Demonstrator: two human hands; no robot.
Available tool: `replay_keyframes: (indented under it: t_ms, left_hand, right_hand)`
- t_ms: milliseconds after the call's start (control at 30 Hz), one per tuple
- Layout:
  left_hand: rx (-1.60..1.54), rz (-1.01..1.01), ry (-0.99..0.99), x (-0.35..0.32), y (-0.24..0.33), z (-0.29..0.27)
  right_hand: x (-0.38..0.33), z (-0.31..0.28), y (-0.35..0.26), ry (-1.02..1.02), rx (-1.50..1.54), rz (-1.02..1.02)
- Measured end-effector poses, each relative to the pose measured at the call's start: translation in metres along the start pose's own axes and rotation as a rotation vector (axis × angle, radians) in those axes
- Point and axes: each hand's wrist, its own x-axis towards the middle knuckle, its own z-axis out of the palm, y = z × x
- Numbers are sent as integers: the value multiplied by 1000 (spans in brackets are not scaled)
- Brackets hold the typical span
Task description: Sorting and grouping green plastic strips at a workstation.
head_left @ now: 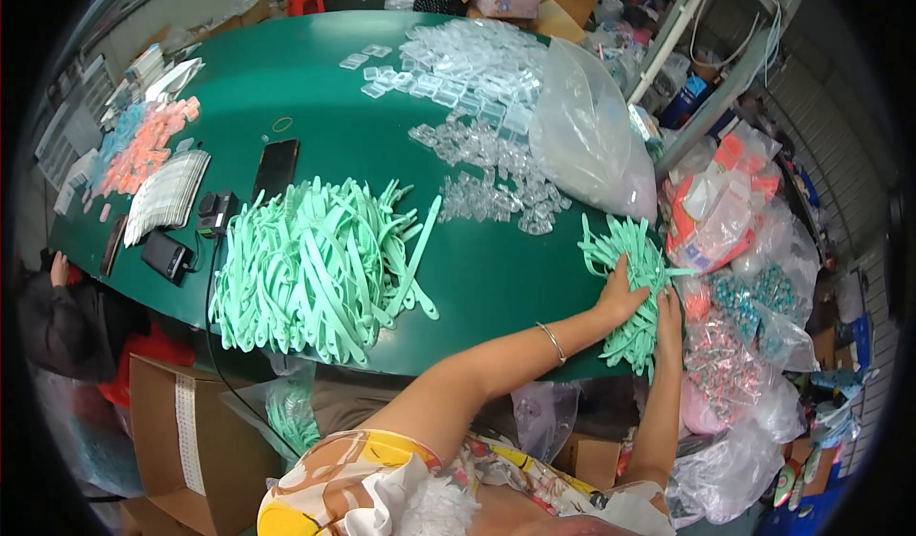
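At the right edge of the table, a smaller heap of mint-green plastic strips (pixel 630 336) lies between my two hands. My left hand (pixel 622 297) presses into its near left side, thumb up and fingers partly buried among the strips. Along the right side, my right hand (pixel 670 315) closes against the same heap, its fingertips partly covered. A much larger pile of mint-green strips (pixel 320 264), long and flat with rounded ends, spreads over the table's front left.
On the green table (pixel 334 97) lie clear plastic boxes (pixel 477 63), small clear pieces (pixel 501 178), a plastic bag (pixel 592 135), a phone (pixel 276 168) and orange pieces (pixel 153 145). Filled bags (pixel 735 336) crowd the right. A cardboard box (pixel 172 441) stands front left. Another person's hand (pixel 60 269) shows far left.
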Motion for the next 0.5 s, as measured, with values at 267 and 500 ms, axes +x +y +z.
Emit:
replay_keyframes:
  t_ms: [267,500]
  left_hand:
    - [237,-117,-151,8,40,12]
    - [1182,17,-477,13,110,-30]
  right_hand:
    - [34,-28,22,-92,-73,-65]
    - [24,-26,-21,3,-646,-191]
